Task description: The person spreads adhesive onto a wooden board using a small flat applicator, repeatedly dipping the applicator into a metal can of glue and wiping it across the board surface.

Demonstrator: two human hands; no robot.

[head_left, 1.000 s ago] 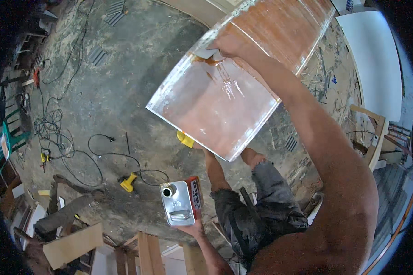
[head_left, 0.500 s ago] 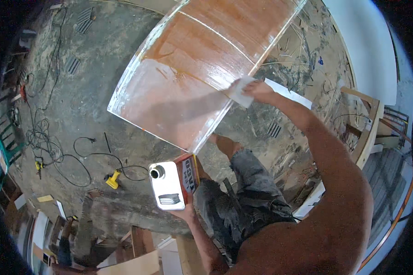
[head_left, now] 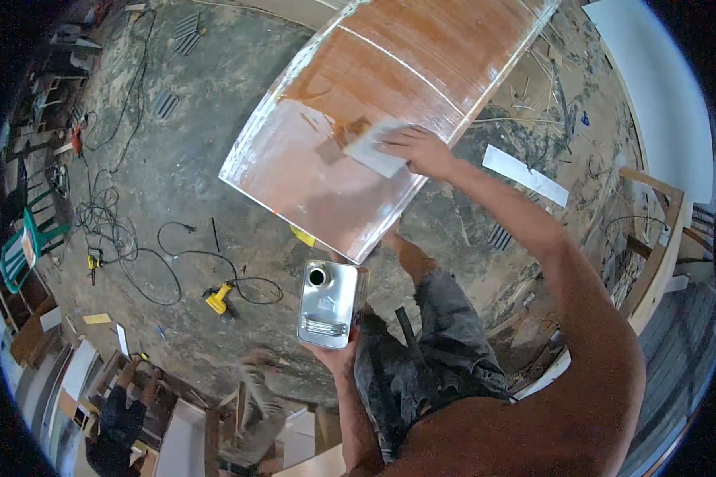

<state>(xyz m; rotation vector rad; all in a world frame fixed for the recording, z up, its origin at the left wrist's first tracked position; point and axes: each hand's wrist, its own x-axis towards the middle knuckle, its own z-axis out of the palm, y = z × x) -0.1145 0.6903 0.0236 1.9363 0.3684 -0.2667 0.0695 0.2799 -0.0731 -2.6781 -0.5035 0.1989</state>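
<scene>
The silvery rectangular can (head_left: 326, 306), its round spout uncapped and its contents too dark to tell, sits in the left hand's (head_left: 340, 356) clamped grip near the lowest corner of the glossy, orange-brown panel (head_left: 406, 48), smeared amber mid-surface. Close to the panel's right edge, the right hand (head_left: 426, 153) grips a flat white spreader (head_left: 374, 157) against it; a yellow power tool (head_left: 218, 299) lies on the floor (head_left: 215, 103).

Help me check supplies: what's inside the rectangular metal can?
Only darkness shows through the round spout; the rectangular metal can itself hides any contents.
</scene>
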